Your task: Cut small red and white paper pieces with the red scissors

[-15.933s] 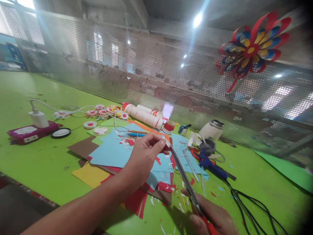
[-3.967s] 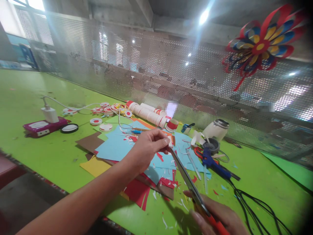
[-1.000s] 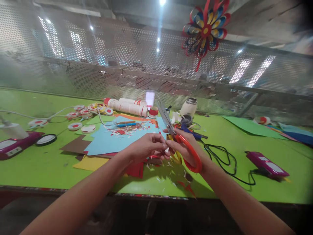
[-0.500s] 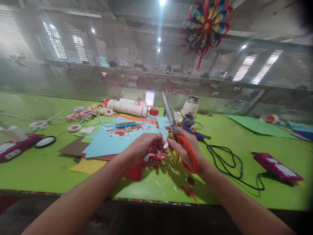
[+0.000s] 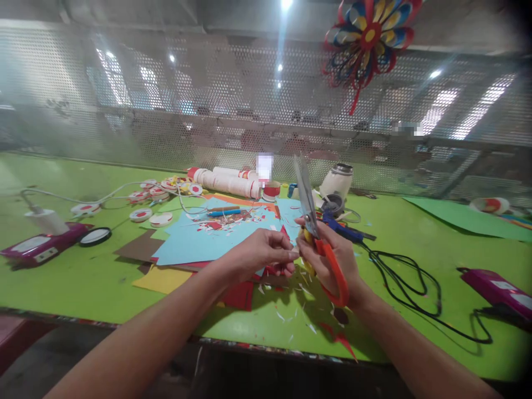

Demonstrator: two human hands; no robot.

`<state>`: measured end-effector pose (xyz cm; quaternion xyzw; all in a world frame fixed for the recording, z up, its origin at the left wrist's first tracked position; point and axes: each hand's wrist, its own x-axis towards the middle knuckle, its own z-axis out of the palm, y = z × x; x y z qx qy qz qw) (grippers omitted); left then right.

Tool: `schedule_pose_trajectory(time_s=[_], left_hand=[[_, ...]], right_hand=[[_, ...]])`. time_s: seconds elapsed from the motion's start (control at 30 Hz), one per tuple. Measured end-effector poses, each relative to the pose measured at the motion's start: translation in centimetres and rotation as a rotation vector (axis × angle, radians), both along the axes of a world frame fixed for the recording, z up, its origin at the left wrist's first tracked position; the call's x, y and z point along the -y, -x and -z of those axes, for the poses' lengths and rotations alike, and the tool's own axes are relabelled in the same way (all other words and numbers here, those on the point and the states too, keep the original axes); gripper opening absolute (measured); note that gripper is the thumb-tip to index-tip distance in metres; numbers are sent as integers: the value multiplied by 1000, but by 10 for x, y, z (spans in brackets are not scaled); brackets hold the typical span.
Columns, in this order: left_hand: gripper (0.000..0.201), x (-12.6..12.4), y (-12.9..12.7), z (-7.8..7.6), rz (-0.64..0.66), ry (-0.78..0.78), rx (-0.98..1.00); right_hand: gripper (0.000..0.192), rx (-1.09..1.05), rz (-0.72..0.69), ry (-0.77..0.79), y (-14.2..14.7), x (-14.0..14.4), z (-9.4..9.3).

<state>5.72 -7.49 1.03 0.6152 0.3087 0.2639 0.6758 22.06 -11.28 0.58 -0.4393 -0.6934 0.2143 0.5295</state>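
My right hand [image 5: 338,257] is wrapped round large scissors [image 5: 306,194] with orange handles. Their blades point upward and lie close together. Yellow shows at the inner side of the grip. Close beside it, my left hand [image 5: 270,254] is closed in a pinch, its fingertips at my right fingers. A small pale bit of paper [image 5: 295,250] is between them, mostly hidden. Below both hands, white and red paper scraps [image 5: 303,310] lie strewn on the green table [image 5: 233,327]. Left of them is a stack of coloured sheets with a light blue sheet [image 5: 187,244] on top.
A blue pencil [image 5: 224,213] lies among clippings. Behind are paper-covered rolls [image 5: 226,183], a red-and-white tape roll [image 5: 271,191] and a cream bottle-like object [image 5: 337,183]. A glue gun [image 5: 344,228] trails black cable to a purple power strip [image 5: 499,293]. Round red-and-white pieces [image 5: 141,215] are left.
The view has swung slightly left, so things sit further right. My left fingers have closed in toward my right hand, and the white paper bit is now mostly covered. The scissors stay held.
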Motion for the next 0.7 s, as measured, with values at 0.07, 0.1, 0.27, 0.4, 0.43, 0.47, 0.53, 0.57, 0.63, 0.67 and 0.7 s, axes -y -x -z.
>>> schedule_pose_trajectory(time_s=[0.07, 0.1, 0.27, 0.4, 0.43, 0.47, 0.53, 0.57, 0.63, 0.67, 0.7], left_hand=[[30, -1, 0, 2, 18, 6, -28], [31, -1, 0, 2, 25, 7, -44], [28, -2, -2, 2, -29, -76, -106], [26, -3, -1, 1, -73, -137, -70], [25, -2, 0, 1, -63, -150, -53], [22, -2, 0, 2, -48, -164, -31], [18, -1, -1, 3, -6, -185, 20], [18, 0, -2, 3, 11, -192, 41], [19, 3, -5, 4, 31, -197, 67], [20, 5, -6, 4, 29, -197, 75], [22, 7, -8, 4, 18, -196, 83]], right_hand=[[32, -25, 60, -2, -3, 0, 1], [32, -34, 86, -8, -5, 0, 1], [32, -104, 90, 37, -17, -5, 1], [32, -146, 89, 43, -16, -3, 0], [32, -143, 103, 30, -15, -2, 0], [31, -139, 116, 14, -13, -1, 1], [31, -145, 131, -23, -10, 2, 4], [31, -157, 132, -43, -9, 2, 5], [31, -184, 128, -78, -6, 4, 7], [31, -191, 131, -91, -5, 4, 8], [31, -190, 138, -106, -4, 4, 9]])
